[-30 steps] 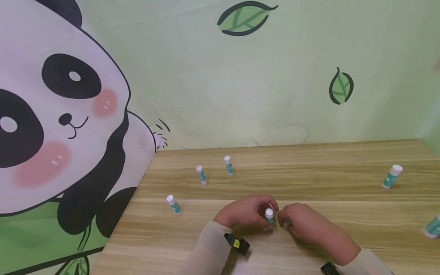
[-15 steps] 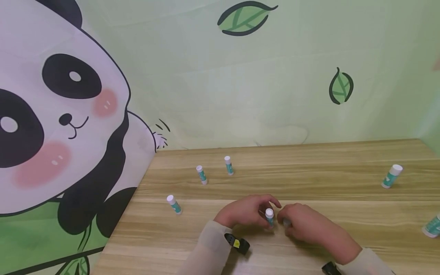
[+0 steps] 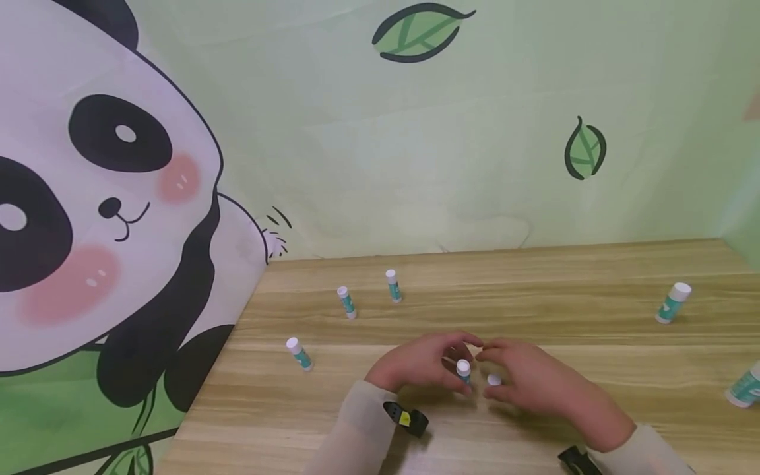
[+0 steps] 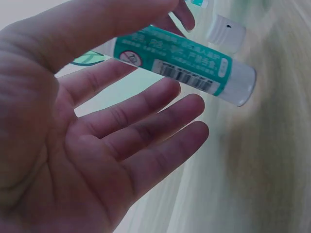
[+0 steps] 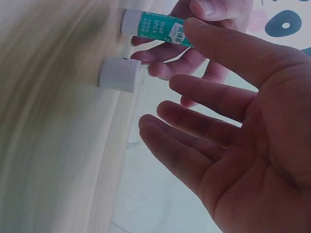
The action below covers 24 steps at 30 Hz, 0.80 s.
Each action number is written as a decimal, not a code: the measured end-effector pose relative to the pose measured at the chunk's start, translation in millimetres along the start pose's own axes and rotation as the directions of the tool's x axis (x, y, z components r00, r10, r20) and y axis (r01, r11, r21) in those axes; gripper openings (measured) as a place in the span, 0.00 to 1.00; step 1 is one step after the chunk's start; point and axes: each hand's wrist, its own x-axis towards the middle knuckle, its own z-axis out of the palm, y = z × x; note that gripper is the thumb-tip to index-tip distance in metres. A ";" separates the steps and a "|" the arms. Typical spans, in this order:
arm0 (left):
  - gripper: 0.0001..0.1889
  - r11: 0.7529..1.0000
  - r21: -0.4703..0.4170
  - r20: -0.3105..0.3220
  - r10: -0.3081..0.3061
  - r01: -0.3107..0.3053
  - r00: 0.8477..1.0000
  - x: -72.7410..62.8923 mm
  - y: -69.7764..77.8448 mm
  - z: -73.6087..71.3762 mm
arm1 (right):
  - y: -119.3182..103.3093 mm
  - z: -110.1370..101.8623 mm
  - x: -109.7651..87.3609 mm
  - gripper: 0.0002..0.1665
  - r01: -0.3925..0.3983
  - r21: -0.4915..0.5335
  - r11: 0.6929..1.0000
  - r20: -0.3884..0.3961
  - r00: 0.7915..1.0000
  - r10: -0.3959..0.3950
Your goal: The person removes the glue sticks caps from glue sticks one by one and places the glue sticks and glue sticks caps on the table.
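Note:
A glue stick with a teal label and white ends stands on the table within the curve of my left hand. In the left wrist view the thumb overlaps the glue stick, with the other fingers spread behind it; whether the thumb touches it I cannot tell. A small white cap sits on the table just right of that stick. My right hand curves loosely beside the cap, its fingers apart and holding nothing. The two index fingertips nearly meet beyond the stick.
Three similar glue sticks stand at the left: a near one, a middle one and a far one. Two thicker ones, one far and one near, stand at the right. A panda-printed backdrop rises behind the wooden table.
My right hand's fingers have opened away from the small white cap, which now shows on the table. My left index finger has stretched out a little; the glue stick has stayed in place.

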 end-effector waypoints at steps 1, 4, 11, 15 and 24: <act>0.35 1.000 -0.007 -0.003 -0.003 0.003 1.000 -0.6 0.1 -0.2 | -0.4 -0.4 -0.4 0.27 -0.006 0.004 1.000 -0.002 1.000 0.006; 0.35 0.999 -0.036 -0.016 -0.009 0.009 1.000 -3.2 2.0 -1.6 | -0.8 0.0 -1.0 0.30 -0.005 0.006 1.000 -0.021 1.000 0.006; 0.34 0.994 -0.110 -0.039 0.009 -0.014 0.999 -8.4 3.9 -8.6 | -4.1 2.3 -1.1 0.34 0.034 -0.013 0.999 -0.098 0.995 -0.035; 0.32 0.992 -0.124 -0.044 0.023 -0.028 0.999 -9.9 2.4 -12.5 | -6.9 1.4 -1.5 0.33 0.012 -0.014 1.000 -0.112 0.994 -0.013; 0.32 0.997 -0.079 -0.088 -0.018 0.011 0.996 -15.4 0.9 -23.0 | -11.5 1.4 -0.3 0.35 -0.003 -0.041 0.999 -0.168 0.986 -0.004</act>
